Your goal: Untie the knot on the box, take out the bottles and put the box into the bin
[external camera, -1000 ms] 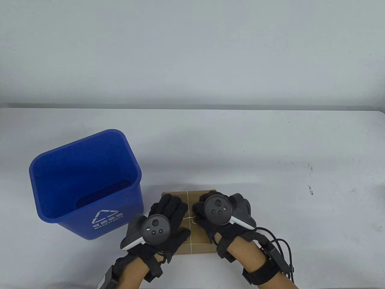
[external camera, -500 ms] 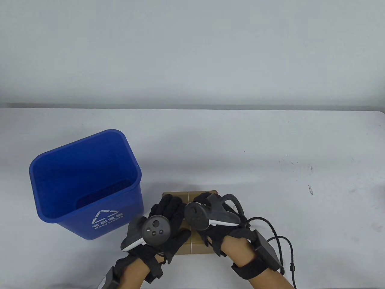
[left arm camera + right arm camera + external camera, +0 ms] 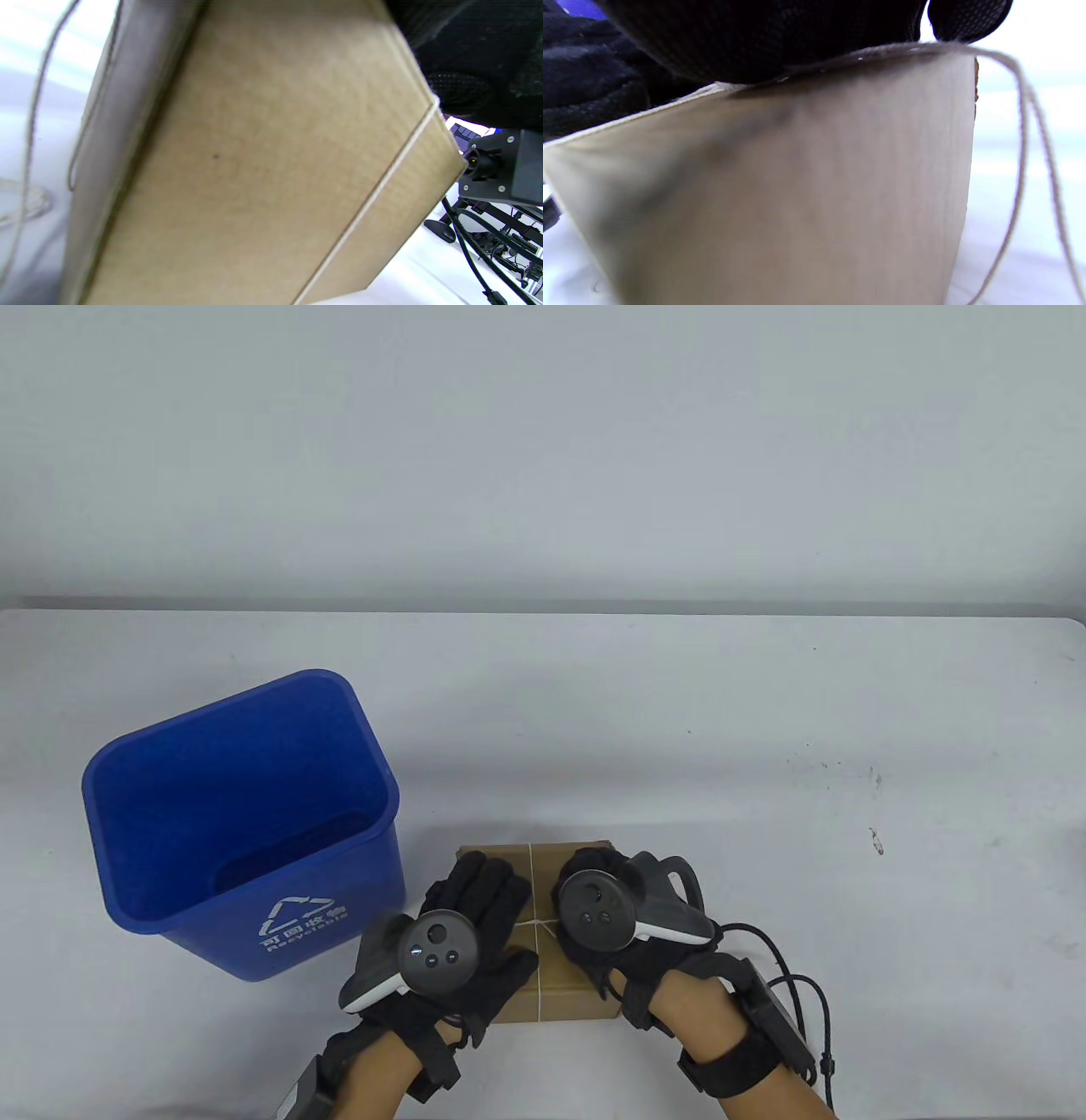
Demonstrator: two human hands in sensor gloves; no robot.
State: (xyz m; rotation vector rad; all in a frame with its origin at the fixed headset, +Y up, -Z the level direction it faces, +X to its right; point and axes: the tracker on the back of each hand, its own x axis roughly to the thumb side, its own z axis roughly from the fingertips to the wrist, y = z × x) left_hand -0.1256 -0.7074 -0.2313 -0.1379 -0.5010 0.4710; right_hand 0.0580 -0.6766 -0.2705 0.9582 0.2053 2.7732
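The cardboard box [image 3: 551, 976] lies at the table's 6 o'clock edge, cream string [image 3: 532, 865] crossed over its flat lid, the knot [image 3: 543, 923] between both hands. The left hand [image 3: 462, 925] rests flat, fingers straight, pinning the lid. The right hand [image 3: 585, 933] sits at the knot; whether it pinches string I cannot tell. Best to pull a loose end gently, box held still. The glossy blue plastic bin [image 3: 242, 823] stands at 9 o'clock.
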